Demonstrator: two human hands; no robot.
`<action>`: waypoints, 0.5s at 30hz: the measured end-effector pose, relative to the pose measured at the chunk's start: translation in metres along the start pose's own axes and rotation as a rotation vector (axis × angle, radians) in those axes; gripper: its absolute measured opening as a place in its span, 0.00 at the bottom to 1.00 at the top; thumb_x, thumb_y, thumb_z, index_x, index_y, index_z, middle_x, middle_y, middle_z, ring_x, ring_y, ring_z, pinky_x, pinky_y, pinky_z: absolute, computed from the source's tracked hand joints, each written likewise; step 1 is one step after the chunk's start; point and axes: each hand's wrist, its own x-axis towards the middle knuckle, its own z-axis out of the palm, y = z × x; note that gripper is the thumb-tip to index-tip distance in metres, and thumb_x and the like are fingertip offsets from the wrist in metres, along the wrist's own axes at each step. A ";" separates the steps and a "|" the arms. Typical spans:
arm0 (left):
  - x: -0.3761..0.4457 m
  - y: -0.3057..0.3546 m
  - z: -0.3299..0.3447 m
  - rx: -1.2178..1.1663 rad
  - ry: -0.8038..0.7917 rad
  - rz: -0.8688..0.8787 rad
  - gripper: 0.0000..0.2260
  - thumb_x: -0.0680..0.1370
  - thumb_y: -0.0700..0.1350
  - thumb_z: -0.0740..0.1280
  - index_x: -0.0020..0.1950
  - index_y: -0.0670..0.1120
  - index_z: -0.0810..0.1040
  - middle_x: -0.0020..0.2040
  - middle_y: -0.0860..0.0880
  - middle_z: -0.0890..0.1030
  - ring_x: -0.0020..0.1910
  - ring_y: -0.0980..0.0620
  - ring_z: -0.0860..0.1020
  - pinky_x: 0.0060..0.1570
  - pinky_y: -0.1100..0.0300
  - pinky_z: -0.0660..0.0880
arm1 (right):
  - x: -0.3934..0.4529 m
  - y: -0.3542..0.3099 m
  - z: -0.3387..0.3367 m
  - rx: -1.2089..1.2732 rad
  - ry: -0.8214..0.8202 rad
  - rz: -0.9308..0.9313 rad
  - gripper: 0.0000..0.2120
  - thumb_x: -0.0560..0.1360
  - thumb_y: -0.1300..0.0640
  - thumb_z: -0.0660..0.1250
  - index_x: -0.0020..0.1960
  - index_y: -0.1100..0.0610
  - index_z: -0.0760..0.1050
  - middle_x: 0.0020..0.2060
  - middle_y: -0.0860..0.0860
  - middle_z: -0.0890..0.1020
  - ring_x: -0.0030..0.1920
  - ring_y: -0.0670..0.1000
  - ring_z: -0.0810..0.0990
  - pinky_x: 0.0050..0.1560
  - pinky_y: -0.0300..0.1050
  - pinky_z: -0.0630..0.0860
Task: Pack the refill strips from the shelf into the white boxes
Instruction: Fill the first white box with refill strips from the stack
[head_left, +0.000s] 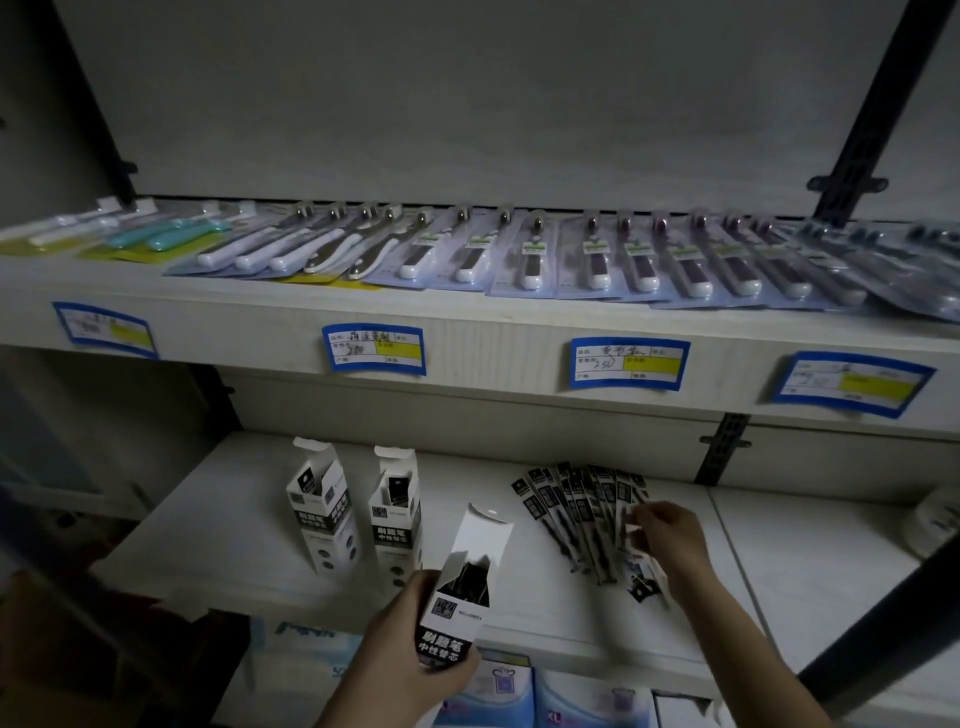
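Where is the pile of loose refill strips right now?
In the head view, the refill strips lie fanned on the lower shelf, right of the two standing white boxes, under the right hand.

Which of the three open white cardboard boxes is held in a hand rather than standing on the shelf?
The nearest white cardboard box, tilted and gripped by the left hand. The other two boxes stand upright on the white shelf.

Lower white shelf (249, 540): two open white boxes (324, 512) upright, side by side, left of centre; fan of refill strips (582, 514) lying flat, right of centre. Upper shelf (467, 322): row of blister-packed toothbrushes (519, 254); blue price labels (374, 348) on front edge.
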 end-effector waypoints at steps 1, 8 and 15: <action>0.001 0.000 0.001 -0.005 -0.003 -0.007 0.29 0.63 0.40 0.77 0.57 0.62 0.70 0.50 0.57 0.84 0.50 0.60 0.82 0.49 0.65 0.78 | 0.013 0.009 0.002 -0.037 0.041 0.054 0.09 0.76 0.61 0.64 0.40 0.61 0.80 0.34 0.58 0.83 0.32 0.55 0.79 0.40 0.52 0.77; 0.001 0.003 0.003 0.002 0.026 -0.031 0.28 0.62 0.42 0.78 0.56 0.60 0.72 0.50 0.57 0.84 0.51 0.62 0.81 0.50 0.66 0.78 | 0.047 0.027 0.020 -0.388 0.158 0.027 0.22 0.78 0.51 0.64 0.30 0.64 0.73 0.23 0.55 0.73 0.27 0.55 0.74 0.27 0.40 0.65; 0.000 0.003 0.000 -0.009 0.057 -0.012 0.30 0.65 0.37 0.78 0.57 0.62 0.70 0.51 0.69 0.80 0.51 0.67 0.80 0.48 0.73 0.74 | 0.064 0.028 0.023 -0.476 0.030 0.055 0.14 0.77 0.53 0.67 0.44 0.65 0.77 0.35 0.59 0.79 0.32 0.55 0.75 0.33 0.41 0.73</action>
